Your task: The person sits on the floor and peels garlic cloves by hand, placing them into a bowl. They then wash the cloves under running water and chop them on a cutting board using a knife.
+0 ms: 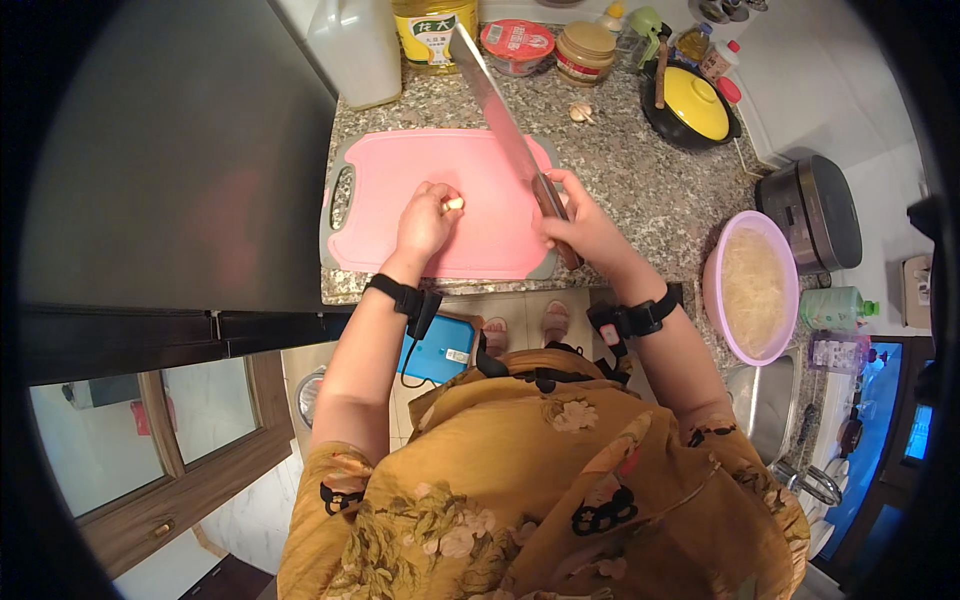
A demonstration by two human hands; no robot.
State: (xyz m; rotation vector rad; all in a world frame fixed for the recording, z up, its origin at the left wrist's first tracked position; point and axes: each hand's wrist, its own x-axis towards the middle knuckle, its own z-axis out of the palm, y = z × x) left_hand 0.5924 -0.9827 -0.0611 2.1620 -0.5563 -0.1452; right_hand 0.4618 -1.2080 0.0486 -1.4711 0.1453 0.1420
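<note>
My left hand (429, 217) is over the middle of a pink plastic cutting board (390, 165), its fingertips closed on pale peeled garlic cloves (453, 204). My right hand (581, 225) grips the brown wooden handle of a kitchen cleaver (502, 116) at the board's right edge. The blade is raised and points up and away, towards the back of the counter. Behind the board, on the speckled stone counter, lies a garlic bulb (580, 112).
At the back stand a white jug (356, 52), an oil bottle (435, 34), a red-lidded tub (517, 41) and a jar (585, 54). To the right are a yellow-lidded black pot (694, 101), a rice cooker (810, 214), a pink basin of noodles (793, 277) and a sink (761, 405).
</note>
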